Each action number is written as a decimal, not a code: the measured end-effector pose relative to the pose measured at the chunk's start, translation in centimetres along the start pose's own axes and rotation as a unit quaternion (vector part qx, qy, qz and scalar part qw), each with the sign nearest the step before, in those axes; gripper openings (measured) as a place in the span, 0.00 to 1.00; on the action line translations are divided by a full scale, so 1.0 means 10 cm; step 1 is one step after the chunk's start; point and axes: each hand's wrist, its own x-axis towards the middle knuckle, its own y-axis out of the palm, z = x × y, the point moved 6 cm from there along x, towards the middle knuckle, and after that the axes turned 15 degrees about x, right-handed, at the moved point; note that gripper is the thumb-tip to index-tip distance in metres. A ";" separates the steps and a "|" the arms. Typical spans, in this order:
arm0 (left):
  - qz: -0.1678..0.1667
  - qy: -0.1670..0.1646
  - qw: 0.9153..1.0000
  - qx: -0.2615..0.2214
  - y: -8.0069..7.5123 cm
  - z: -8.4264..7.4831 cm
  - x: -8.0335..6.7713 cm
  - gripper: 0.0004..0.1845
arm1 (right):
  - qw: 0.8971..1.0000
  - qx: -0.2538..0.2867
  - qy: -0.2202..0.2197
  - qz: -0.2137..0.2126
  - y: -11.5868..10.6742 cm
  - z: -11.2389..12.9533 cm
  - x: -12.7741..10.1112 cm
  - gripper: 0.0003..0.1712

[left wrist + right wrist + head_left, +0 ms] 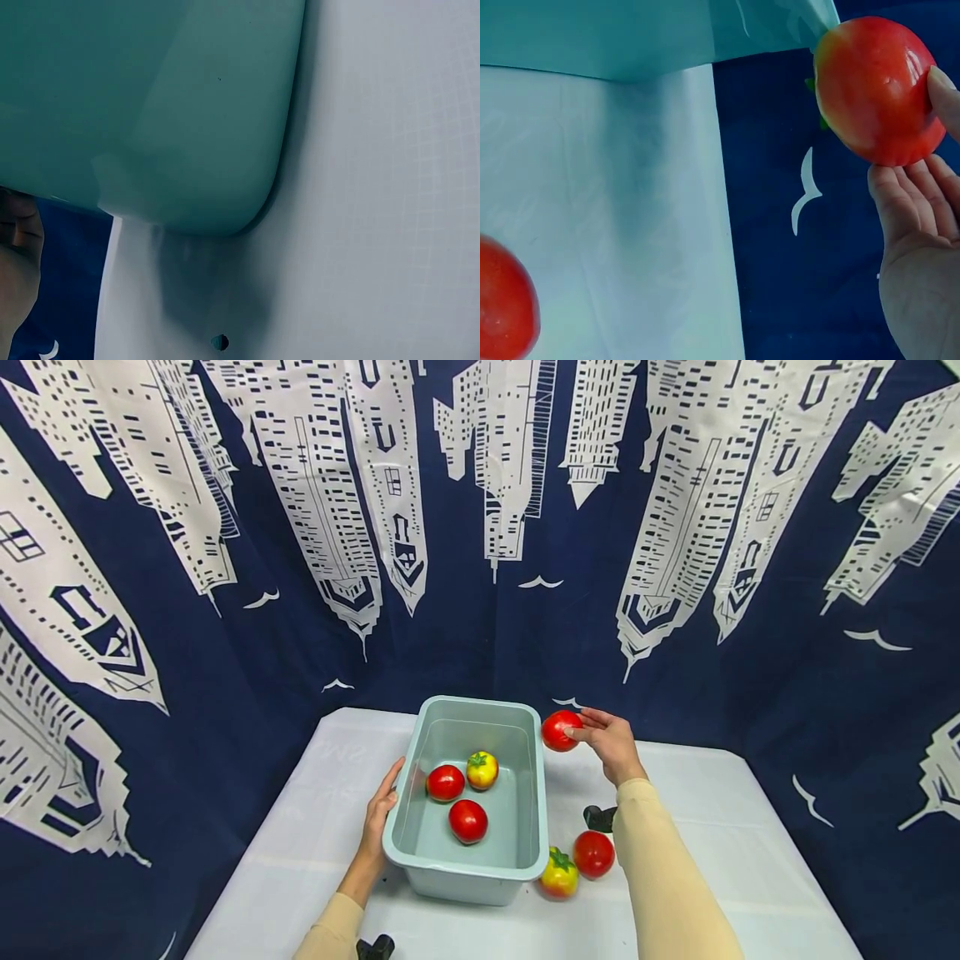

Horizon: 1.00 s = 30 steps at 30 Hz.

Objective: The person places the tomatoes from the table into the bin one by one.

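A pale green tub stands on the white table. Inside it lie two red tomatoes and a yellow-red one. My right hand holds another red tomato by the fingertips, in the air just beside the tub's far right corner. The right wrist view shows that held tomato against my fingers. My left hand rests flat with straight fingers against the tub's left wall; the left wrist view shows the tub's wall close up.
A red tomato and a yellow-red tomato lie on the table right of the tub. A small black object sits behind them, another at the front edge. A dark blue curtain with white buildings hangs behind.
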 end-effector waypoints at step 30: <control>-0.002 -0.008 1.000 0.014 0.01 0.00 0.01 0.33 | 0.994 0.063 -0.035 0.077 0.70 0.12 -0.05 0.39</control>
